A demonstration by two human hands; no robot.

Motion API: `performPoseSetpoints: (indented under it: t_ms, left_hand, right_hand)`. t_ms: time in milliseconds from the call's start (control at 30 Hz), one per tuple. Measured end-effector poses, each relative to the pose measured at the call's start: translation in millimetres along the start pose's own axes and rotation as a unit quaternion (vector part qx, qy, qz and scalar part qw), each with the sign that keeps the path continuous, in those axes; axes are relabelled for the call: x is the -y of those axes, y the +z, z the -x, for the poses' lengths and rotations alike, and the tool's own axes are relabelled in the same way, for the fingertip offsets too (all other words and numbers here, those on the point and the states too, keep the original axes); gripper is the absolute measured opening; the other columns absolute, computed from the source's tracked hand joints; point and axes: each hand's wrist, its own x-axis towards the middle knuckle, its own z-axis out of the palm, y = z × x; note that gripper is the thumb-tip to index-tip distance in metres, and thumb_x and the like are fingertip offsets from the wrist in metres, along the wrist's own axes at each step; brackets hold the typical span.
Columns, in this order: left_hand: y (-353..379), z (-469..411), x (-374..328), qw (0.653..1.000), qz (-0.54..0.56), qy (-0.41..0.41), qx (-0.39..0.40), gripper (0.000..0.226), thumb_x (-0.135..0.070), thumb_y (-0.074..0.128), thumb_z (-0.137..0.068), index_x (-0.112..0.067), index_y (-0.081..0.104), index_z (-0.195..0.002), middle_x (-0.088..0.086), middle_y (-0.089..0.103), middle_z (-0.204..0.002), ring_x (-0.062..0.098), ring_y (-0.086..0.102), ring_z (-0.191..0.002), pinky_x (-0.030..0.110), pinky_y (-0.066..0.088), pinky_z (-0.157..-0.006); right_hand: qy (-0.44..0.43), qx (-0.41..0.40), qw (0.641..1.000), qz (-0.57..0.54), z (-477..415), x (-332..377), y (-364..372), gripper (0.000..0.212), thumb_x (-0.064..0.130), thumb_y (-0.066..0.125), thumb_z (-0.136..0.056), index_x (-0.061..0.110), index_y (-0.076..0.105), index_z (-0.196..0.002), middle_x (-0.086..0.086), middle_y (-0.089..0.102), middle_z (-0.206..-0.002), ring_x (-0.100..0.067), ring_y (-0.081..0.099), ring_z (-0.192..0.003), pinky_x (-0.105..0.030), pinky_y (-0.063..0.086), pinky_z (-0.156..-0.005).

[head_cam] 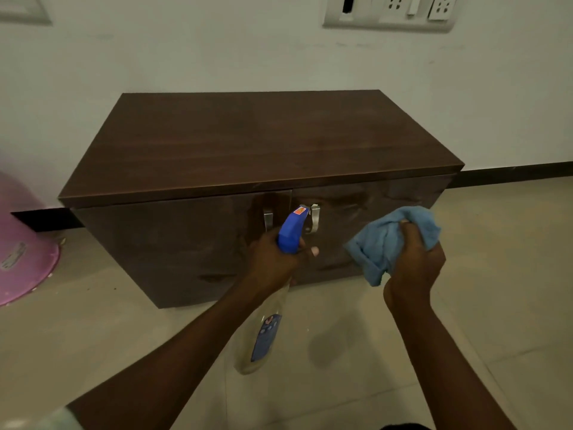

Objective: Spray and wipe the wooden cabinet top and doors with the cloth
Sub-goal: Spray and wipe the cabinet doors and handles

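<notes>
Before the cabinet doors, left hand is wrapped round the spray bottle neck; right hand fist bunches the cloth, soft, best held wadded.

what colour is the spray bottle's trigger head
Blue, with a small orange sticker; the head view shows the trigger head.

Dark brown wooden cabinet, both doors closed, bare top. Blue-headed clear spray bottle pointing at its doors near the handles, bunched light-blue cloth just right of that.
</notes>
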Motion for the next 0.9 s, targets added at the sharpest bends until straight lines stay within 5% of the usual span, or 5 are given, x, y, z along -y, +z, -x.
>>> performPoseSetpoints:
  t_ms: [100,267,533,767,900]
  left_hand:
    - [5,-3,2,1.0,-0.028,-0.001,-0.003,0.024,-0.03,0.074,-0.075,-0.011,0.062,-0.082,-0.002,0.058,-0.064,0.01,0.055,-0.055,0.024,0.048,-0.059]
    - [9,-4,9,0.999,-0.027,-0.008,0.02,0.026,-0.037,0.074,-0.072,-0.017,0.061,-0.084,-0.003,0.059,-0.064,0.003,0.055,-0.048,0.015,0.049,-0.049]
    - [5,1,22,0.997,-0.033,-0.052,0.048,0.026,-0.032,0.072,-0.076,-0.013,0.06,-0.087,0.003,0.058,-0.068,0.014,0.057,-0.055,0.023,0.052,-0.052]
    - [4,12,34,0.993,-0.026,-0.086,0.078,0.033,-0.031,0.074,-0.076,-0.005,0.059,-0.089,0.014,0.056,-0.07,0.027,0.058,-0.058,0.045,0.057,-0.06]
    - [0,9,25,0.995,-0.025,-0.066,0.067,0.022,-0.027,0.072,-0.079,-0.011,0.059,-0.085,0.012,0.057,-0.067,0.022,0.058,-0.053,0.039,0.057,-0.058]
  right_hand:
    - [-0.009,0.013,1.0,0.025,1,-6,5,0.014,0.021,0.056,-0.094,0.019,0.059,-0.08,-0.006,0.062,-0.084,-0.021,0.063,-0.082,-0.034,0.052,-0.08]
    - [-0.028,0.021,0.999,0.036,9,-17,13,0.021,0.02,0.061,-0.091,0.026,0.056,-0.071,0.008,0.06,-0.069,-0.006,0.059,-0.065,-0.012,0.047,-0.061]
    - [-0.005,0.007,0.999,0.036,6,-30,16,0.016,0.024,0.062,-0.09,0.024,0.058,-0.074,0.006,0.06,-0.073,-0.011,0.061,-0.07,-0.024,0.048,-0.067]
    - [0.106,0.027,0.993,-0.044,7,-34,24,0.025,0.025,0.063,-0.089,0.016,0.065,-0.112,0.0,0.07,-0.107,-0.013,0.066,-0.098,-0.03,0.052,-0.085]
    - [0.109,0.099,0.989,-0.008,9,-42,30,0.025,0.017,0.06,-0.089,0.01,0.059,-0.113,-0.004,0.067,-0.1,-0.014,0.064,-0.085,-0.028,0.05,-0.071]
